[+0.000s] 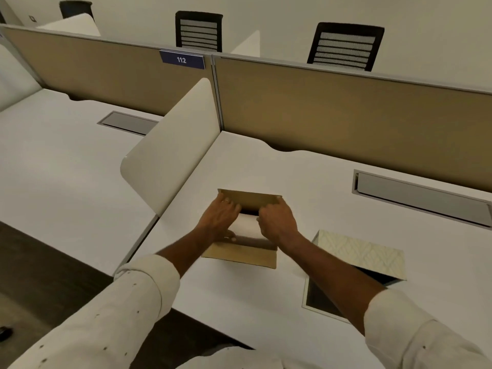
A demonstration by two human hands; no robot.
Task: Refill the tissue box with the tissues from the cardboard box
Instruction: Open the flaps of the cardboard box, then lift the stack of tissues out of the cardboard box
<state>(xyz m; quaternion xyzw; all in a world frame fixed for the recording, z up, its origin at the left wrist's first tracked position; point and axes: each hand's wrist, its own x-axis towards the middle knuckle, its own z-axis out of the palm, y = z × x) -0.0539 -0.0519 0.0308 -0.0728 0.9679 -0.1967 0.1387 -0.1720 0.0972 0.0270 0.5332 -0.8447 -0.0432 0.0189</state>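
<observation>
A brown cardboard box (pixel 241 256) sits open mid-desk, its far and near flaps folded out. A white stack of tissues (pixel 249 227) shows inside it. My left hand (pixel 220 217) reaches in at the box's left end, fingers spread over the stack and thumb at its near edge. My right hand (pixel 278 222) curls over the right end of the stack. The tissue box (pixel 359 252), cream with a diamond pattern, stands to the right under my right forearm. Its lid is tilted up and its inside is dark.
A white side divider (pixel 170 161) rises just left of the cardboard box. A beige partition (pixel 346 113) closes the back of the desk. A grey cable hatch (pixel 420 198) is set into the desk at back right. Black chairs stand beyond the partition.
</observation>
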